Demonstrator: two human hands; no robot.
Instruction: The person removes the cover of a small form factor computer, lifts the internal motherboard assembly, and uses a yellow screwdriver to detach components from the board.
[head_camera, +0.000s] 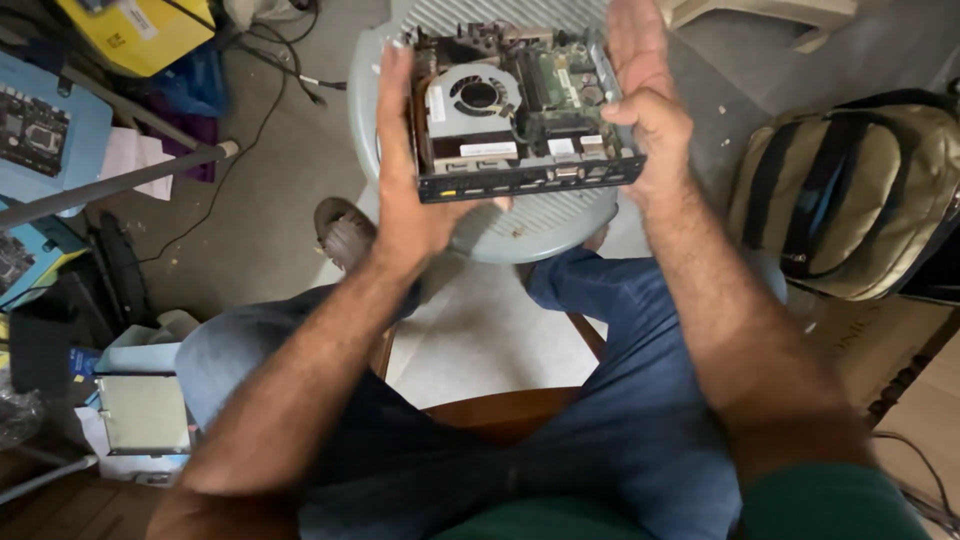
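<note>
Two bare hands hold an opened small computer above a pale grey plastic stool.

The left hand (405, 190) lies flat with fingers stretched along the left edge of the opened small computer (522, 110), cradling it from below. The right hand (645, 110) curls closed over its right edge. The unit shows a round cooling fan (475, 97) and sits over the plastic stool (545, 225). An olive backpack (850, 200) rests on the floor, right.

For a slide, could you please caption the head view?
Seated person's left hand and right hand hold an opened small computer with exposed fan above a grey stool.
</note>
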